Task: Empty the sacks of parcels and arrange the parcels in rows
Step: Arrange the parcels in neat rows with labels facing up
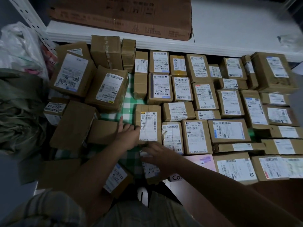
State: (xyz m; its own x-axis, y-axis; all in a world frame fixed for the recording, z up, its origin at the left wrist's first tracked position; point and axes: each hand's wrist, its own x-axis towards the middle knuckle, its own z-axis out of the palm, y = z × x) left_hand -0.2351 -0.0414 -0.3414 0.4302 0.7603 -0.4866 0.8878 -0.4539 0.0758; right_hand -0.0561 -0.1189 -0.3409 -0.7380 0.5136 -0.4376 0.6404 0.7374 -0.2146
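Resting left hand [127,135] flat against brown labelled parcel [148,124]; right hand [159,157] open, fingers spread, empty.

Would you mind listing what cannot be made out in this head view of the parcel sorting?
- Small print on the parcel labels: too small and blurred.
- Parcel under the right hand: mostly covered by hand and forearm.
- Contents of the green sack: hidden by its fabric, cut by the left edge.
- Left hand fingertips: partly hidden at the parcel edge.

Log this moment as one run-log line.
left hand: on parcel | right hand: open at its near edge | rows: right side | green sack: left
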